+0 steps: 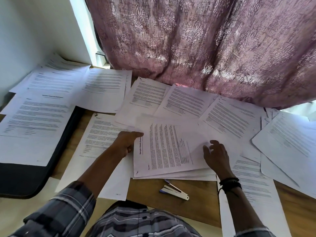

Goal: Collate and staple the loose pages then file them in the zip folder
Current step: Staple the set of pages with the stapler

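A stack of printed pages [168, 147] lies turned sideways in the middle of the wooden table [193, 199]. My left hand [126, 143] grips the stack's left edge, thumb on top of the sheet. My right hand [216, 155] rests on the stack's right side with spread, relaxed fingers. A white and blue stapler [175, 191] lies on bare wood just below the stack, between my arms. The dark zip folder [25, 178] sits at the left, partly covered by loose pages [34, 127].
More loose printed sheets cover the back and right of the table, among them pages [232, 117] and pages [289, 144]. A purple patterned curtain [205, 45] hangs behind the table. A white wall [34, 31] stands at the back left.
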A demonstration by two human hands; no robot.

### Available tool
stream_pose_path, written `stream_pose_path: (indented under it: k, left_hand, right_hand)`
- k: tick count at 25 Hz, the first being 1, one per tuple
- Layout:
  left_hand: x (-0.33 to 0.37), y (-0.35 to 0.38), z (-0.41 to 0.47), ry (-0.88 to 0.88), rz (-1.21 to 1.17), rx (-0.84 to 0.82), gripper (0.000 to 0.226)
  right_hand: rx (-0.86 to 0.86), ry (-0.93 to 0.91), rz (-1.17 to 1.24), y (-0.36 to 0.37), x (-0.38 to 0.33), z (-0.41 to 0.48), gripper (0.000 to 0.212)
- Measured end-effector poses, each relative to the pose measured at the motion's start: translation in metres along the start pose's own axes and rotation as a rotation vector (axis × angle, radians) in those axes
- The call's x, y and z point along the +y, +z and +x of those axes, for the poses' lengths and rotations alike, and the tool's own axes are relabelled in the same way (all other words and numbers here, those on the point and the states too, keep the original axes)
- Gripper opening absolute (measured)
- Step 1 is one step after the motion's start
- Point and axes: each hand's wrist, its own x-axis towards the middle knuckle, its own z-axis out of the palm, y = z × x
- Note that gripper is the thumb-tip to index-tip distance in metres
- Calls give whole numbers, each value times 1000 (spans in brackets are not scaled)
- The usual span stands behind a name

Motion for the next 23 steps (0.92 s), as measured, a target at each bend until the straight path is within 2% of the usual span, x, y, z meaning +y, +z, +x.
stream_pose_path:
  k: [3, 6, 9, 12, 14, 16, 20, 23]
  left_hand:
    - [-7, 5, 0, 133, 48, -19, 17]
    - [-12, 9, -6, 251, 78, -111, 24]
    - [-5, 4, -21, 437, -26, -150, 16]
    - [16, -10, -41, 562, -106, -281, 15]
    - [27, -19, -51, 635, -89, -328, 16]
    - [34, -24, -57, 699, -60, -322, 16]
    - [31, -24, -52, 730, -90, -264, 13]
    - [23, -12, -48, 746, -61, -234, 12]
  right_hand:
    - [12, -24, -34, -3, 4, 1, 39]
    - [2, -47, -34, -9, 8, 7, 42]
    - [-18, -36, 106, -16, 6, 7, 65]
    - [-119, -103, 461, -21, -6, 3, 89]
    - [-249, -184, 673, -25, -16, 5, 83]
    - [-311, -252, 766, -28, -23, 9, 70]
    - [-248, -261, 712, -26, -13, 8, 70]
    - [-167, -254, 676, -27, -7, 3, 48]
